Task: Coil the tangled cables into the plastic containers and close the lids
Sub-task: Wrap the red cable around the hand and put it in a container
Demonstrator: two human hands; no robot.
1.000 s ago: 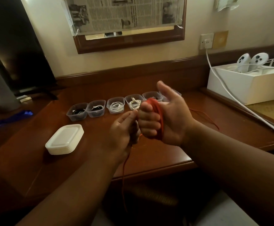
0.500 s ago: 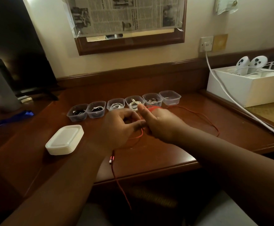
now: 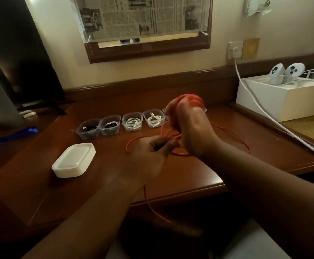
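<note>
While the right hand [image 3: 188, 124] is raised above the desk [image 3: 199, 174] with turns of the red cable [image 3: 234, 132] looped round its curled fingers, the left hand [image 3: 150, 156] sits lower and just beside it, pinching the loose run of that cable between thumb and fingertips. So the step in hand looks like winding, not stowing yet. A fair bit of cable is slack: 1 stretch curves over the desk to the right, another drops off the front edge toward the floor.

4 clear plastic containers [image 3: 131, 124] in the row already show coiled cables in them (2 dark, 2 white), and the right hand covers whatever sits past them, so I can't tell which tub is free. The stack of lids [image 3: 74, 159] sits untouched at the left, no tub closed so far.

Next move, I'd guess: feed the slack round the right fingers with even tension, then slip the bundle off without it springing apart.
</note>
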